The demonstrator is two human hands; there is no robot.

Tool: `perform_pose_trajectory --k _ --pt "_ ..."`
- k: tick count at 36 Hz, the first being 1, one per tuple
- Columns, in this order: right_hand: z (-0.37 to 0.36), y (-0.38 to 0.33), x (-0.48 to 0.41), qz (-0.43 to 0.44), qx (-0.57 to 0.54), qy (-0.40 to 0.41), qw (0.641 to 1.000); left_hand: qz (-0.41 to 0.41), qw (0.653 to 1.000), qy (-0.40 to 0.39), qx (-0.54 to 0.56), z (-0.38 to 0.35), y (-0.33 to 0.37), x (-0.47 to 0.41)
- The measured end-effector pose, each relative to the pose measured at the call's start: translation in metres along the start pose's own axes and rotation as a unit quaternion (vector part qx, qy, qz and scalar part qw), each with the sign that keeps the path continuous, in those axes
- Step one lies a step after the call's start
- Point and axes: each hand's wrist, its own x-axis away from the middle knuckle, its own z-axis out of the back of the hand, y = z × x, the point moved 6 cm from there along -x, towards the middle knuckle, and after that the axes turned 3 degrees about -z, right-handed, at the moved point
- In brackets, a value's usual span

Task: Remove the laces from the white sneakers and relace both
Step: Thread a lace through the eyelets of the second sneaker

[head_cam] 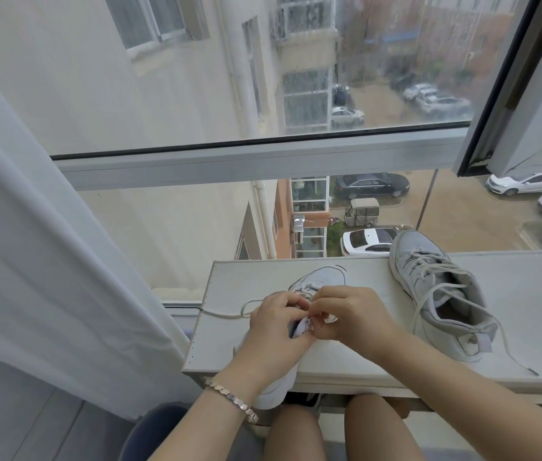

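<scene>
A white sneaker (324,276) lies on the white table (346,361), toe pointing away from me, its heel hanging over the near edge. My left hand (274,331) grips its tongue and upper near the collar. My right hand (346,316) pinches the white lace at the eyelets, right against my left fingers. A loose length of that lace (229,312) loops out to the left across the table. The second white sneaker (436,291) stands to the right, laced, with its lace ends trailing down toward the front edge.
The table stands against a large window (263,154) that looks down on a car park. A white curtain (46,261) hangs at the left. My knees (329,427) are under the table's front edge, and a bracelet (233,399) is on my left wrist.
</scene>
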Motion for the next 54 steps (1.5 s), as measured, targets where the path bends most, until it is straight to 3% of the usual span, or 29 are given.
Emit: perform_pose_trajectory --k 7,11,14,18,21,23,26,31,36,39,42,44,45,47,48,49,52,54 --pt "0.032 -0.027 -0.008 0.043 -0.087 0.119 0.988 0.022 0.999 0.027 -0.003 0.002 0.002 0.001" --pt "0.067 -0.015 0.005 -0.040 -0.206 0.213 0.954 0.040 0.996 0.073 -0.013 0.007 -0.004 -0.001" --pt "0.072 0.012 0.018 -0.153 -0.345 0.249 0.892 0.045 0.996 0.077 -0.021 0.003 -0.005 -0.003" --pt "0.048 0.038 0.021 -0.285 -0.348 0.122 0.885 0.065 0.992 0.065 -0.089 -0.009 0.000 -0.011" --pt "0.027 0.058 0.029 -0.389 -0.343 0.036 0.854 0.099 0.987 0.053 -0.114 -0.014 0.000 -0.018" --pt "0.014 0.065 0.033 -0.415 -0.265 -0.044 0.869 0.111 0.985 0.036 -0.128 -0.016 -0.001 -0.020" --pt "-0.001 0.058 0.032 -0.373 -0.127 -0.149 0.907 0.108 0.983 0.011 -0.149 -0.015 -0.001 -0.021" --pt "-0.001 0.041 0.013 -0.271 -0.044 -0.165 0.947 0.068 0.983 -0.026 -0.170 -0.017 -0.002 -0.016" --pt "0.013 0.020 0.011 -0.242 -0.185 -0.064 0.950 0.078 0.986 -0.007 -0.148 -0.016 -0.001 -0.013" --pt "0.038 0.009 0.009 -0.253 -0.381 0.025 0.889 0.096 0.986 0.005 -0.135 -0.013 -0.003 -0.015" --pt "0.077 0.000 0.004 -0.215 -0.574 0.131 0.779 0.103 0.985 0.007 -0.135 -0.014 -0.003 -0.017" --pt "0.107 0.004 0.005 -0.198 -0.632 0.194 0.724 0.112 0.984 0.016 -0.140 -0.013 -0.004 -0.017" --pt "0.121 0.007 0.006 -0.197 -0.620 0.206 0.731 0.117 0.983 0.021 -0.139 -0.013 -0.004 -0.017" --pt "0.134 0.020 0.007 -0.252 -0.485 0.177 0.818 0.122 0.983 0.022 -0.138 -0.013 -0.005 -0.018" --pt "0.128 0.030 0.008 -0.299 -0.371 0.123 0.871 0.124 0.982 0.020 -0.139 -0.013 -0.005 -0.019" --pt "0.114 0.041 0.011 -0.344 -0.263 0.043 0.900 0.126 0.982 0.018 -0.139 -0.014 -0.006 -0.019" --pt "0.066 0.060 0.026 -0.421 -0.041 -0.183 0.888 0.130 0.982 0.018 -0.135 -0.014 -0.007 -0.019" --pt "0.038 0.059 0.026 -0.394 -0.015 -0.226 0.891 0.128 0.982 0.017 -0.140 -0.015 -0.008 -0.019"
